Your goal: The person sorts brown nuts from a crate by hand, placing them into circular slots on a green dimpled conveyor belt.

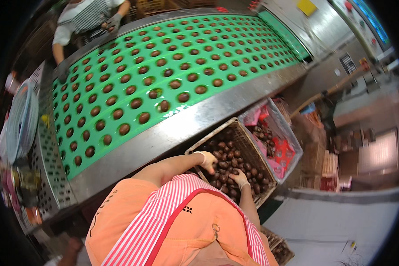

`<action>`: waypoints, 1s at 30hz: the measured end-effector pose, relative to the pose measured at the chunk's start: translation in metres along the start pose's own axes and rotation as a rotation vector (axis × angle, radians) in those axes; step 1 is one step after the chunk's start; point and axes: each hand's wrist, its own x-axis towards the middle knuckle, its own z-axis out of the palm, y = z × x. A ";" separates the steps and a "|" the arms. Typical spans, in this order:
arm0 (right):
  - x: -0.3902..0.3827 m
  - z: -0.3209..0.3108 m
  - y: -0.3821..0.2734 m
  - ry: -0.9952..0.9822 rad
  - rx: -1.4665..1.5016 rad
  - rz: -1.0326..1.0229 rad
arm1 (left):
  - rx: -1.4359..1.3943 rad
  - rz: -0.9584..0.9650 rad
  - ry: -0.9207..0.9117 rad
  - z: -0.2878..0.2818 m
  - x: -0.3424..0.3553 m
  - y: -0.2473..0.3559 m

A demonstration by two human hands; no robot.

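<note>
Striped apron (139, 221) is hanging near crate (254, 151), L hand (207, 162) & R hand (240, 178) are curling over brown balls (230, 155) inside crate, can't tell if gripping, green belt (131, 115) lying beyond crate.

A co-worker (88, 21) is cut off — top edge.

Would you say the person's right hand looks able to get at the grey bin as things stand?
Probably yes: the right hand is in the brown crate, and the open grey bin stands just beyond the crate's side, with nothing else apparent between.
</note>
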 end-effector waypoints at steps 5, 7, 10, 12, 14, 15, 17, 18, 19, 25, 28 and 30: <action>-0.037 0.037 -0.004 0.294 -0.124 -0.131 | -1.043 0.018 0.093 -0.034 -0.051 0.044; -0.049 0.045 -0.020 0.333 -0.246 -0.125 | -1.344 0.068 0.317 -0.028 -0.059 0.035; -0.057 0.056 -0.026 0.389 -0.276 -0.033 | -1.561 0.173 0.447 -0.047 -0.104 0.029; -0.061 0.063 -0.042 0.354 -0.273 -0.012 | -1.752 0.269 0.544 -0.041 -0.133 0.004; -0.050 0.063 -0.029 0.325 -0.183 -0.094 | -1.906 0.375 0.624 -0.038 -0.165 -0.010; -0.041 0.063 -0.023 0.301 -0.137 -0.136 | -1.919 0.420 0.684 -0.032 -0.181 -0.019; -0.014 0.060 0.002 0.279 -0.048 -0.100 | -1.917 0.518 0.761 -0.020 -0.209 -0.032; -0.008 0.063 0.009 0.260 -0.002 -0.081 | -1.903 0.563 0.792 -0.011 -0.222 -0.036; -0.019 0.063 -0.003 0.225 0.062 -0.116 | -1.932 0.593 0.814 0.000 -0.233 -0.040; -0.020 0.054 -0.016 0.022 0.317 -0.113 | -1.968 0.551 1.003 0.057 -0.283 -0.045; -0.059 0.053 -0.061 -0.074 0.665 0.178 | -2.028 0.512 1.095 0.071 -0.303 -0.044; -0.046 0.059 -0.027 0.101 1.051 0.181 | -2.077 0.532 1.079 0.071 -0.311 -0.052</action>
